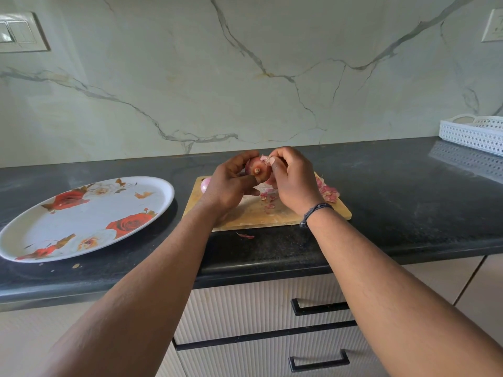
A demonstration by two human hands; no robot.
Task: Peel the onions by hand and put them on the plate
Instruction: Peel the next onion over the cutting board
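— What do the containers hold?

— On my feed the flowered plate [89, 213] sits on the dark counter [408, 200] left of the cutting board [253, 216], nothing lying in it. The white lattice tray [473, 131] sits far right; I cannot see inside it.

— And the onions, how many?

— Two that I can count. One onion [258, 170] is up above the board, root end toward me, my left hand [231, 183] curled round it. My right hand [291, 180] pinches a flap of skin [266, 159] at its top. A second onion [205, 185] lies on the board, half hidden behind my left hand.

— Peels?

— A scatter of peels [328, 192] on the board, one scrap [246, 235] on the counter.
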